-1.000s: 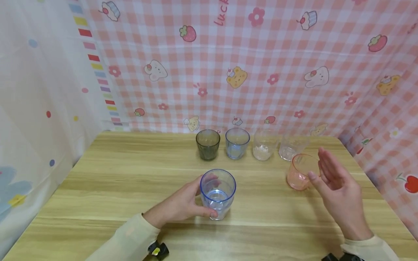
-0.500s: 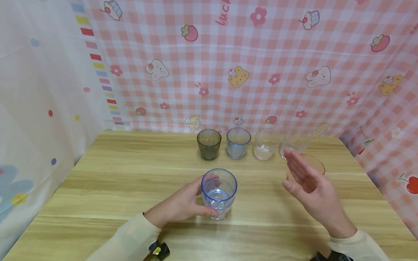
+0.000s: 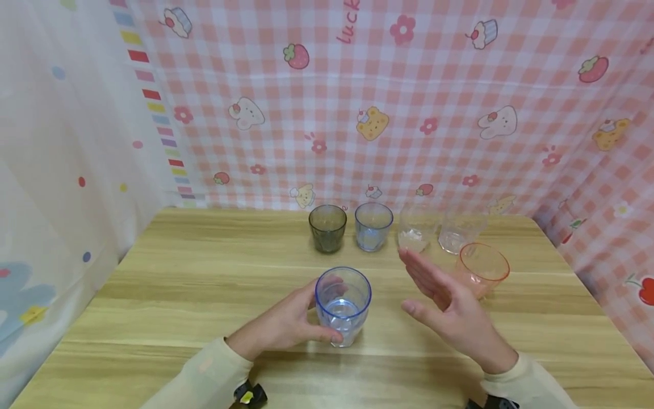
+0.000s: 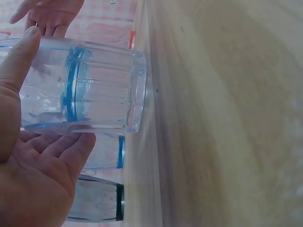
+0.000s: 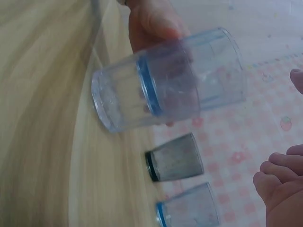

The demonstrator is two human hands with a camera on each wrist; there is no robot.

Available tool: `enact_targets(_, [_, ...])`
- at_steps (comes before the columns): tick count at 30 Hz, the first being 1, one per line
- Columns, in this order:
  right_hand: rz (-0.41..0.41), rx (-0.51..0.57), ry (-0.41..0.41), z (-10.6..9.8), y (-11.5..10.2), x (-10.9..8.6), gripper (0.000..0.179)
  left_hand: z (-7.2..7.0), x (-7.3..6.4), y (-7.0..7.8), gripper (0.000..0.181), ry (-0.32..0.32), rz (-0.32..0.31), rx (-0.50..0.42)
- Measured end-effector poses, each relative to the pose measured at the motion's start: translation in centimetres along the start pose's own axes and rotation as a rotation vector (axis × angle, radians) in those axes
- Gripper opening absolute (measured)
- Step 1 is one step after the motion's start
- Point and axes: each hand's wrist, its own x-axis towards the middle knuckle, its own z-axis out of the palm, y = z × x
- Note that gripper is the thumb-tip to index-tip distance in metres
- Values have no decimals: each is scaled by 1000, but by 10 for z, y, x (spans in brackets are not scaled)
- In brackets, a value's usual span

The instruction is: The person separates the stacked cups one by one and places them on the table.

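My left hand (image 3: pixel 288 324) grips a see-through blue-rimmed cup (image 3: pixel 343 304) from the left, thumb in front and fingers behind. In the left wrist view, a blue ring (image 4: pixel 73 85) shows partway up clear walls, so a blue cup appears nested inside a clear cup (image 4: pixel 135 92). The stack stands upright at the table; whether its base touches the wood I cannot tell. To its right, my right hand (image 3: pixel 455 312) is held with straight fingers and thumb apart, touching nothing. Behind that hand sits an orange cup (image 3: pixel 482 264), its lower part partly covered.
Along the back of the wooden table (image 3: pixel 168 284) stand a dark grey cup (image 3: pixel 327 233), a blue cup (image 3: pixel 373 230) and two clear cups, the left one (image 3: pixel 415 233) beside the other (image 3: pixel 453 241). A pink checked cloth (image 3: pixel 327 125) hangs behind.
My right hand has moved left, away from the orange cup and toward the held stack, leaving the orange cup on the table. The left hand and its stack have stayed put.
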Motion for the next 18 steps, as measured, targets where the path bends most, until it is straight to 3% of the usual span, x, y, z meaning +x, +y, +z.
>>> enact_targets(18, [154,8,-102,35,6,10,79,0,0,-1,89,-5,2,19])
